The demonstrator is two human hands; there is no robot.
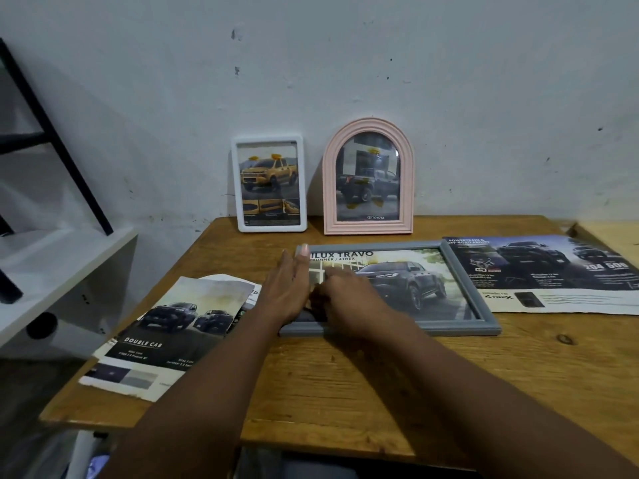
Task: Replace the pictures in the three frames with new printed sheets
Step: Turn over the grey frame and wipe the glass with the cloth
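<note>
Head view: the white frame (269, 184) and pink arched frame (368, 178) stand against the wall, each with a truck print, seemingly finished. The grey frame (415, 288) lies flat on the table (345, 375), print inside. The left hand (287, 288) rests flat on its left edge, while the right hand (349, 299) curls beside it, grip hidden.

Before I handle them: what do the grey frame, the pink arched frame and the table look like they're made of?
Grey frame: likely painted wood or plastic, matte, flat moulding. Pink arched frame: probably moulded plastic, satin, with ribbed ridges; its pane reflects, so glass or acrylic. Table: bare wood, with grain and a knot visible.
</note>
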